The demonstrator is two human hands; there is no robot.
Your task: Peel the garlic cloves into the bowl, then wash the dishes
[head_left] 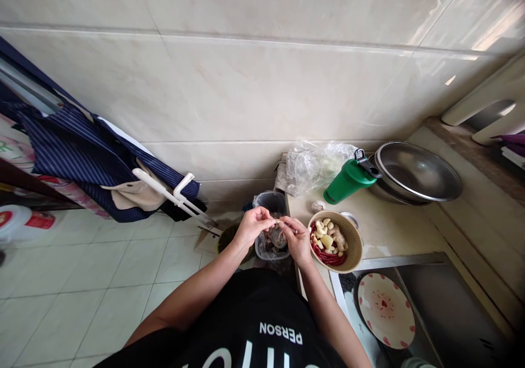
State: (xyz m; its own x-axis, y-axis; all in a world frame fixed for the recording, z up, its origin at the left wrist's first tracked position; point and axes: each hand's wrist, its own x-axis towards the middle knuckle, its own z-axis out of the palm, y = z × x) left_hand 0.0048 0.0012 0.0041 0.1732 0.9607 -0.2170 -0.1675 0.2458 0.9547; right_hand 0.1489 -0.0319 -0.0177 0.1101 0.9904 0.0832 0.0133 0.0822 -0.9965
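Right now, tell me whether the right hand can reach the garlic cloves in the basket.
Probably yes: the right hand is beside the basket, and nothing covers the garlic cloves, though that hand looks busy.

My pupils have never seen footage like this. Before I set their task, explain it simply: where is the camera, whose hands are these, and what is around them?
There is no machine here. The single picture comes from a camera worn on a person's head, looking forward and down. The wearer's bare left hand and right hand meet above a bin, fingertips around a small pale piece, too tiny to identify. On the counter to the right are a basket holding garlic cloves, ginger and red chillies, plus a green bottle and a metal bowl.
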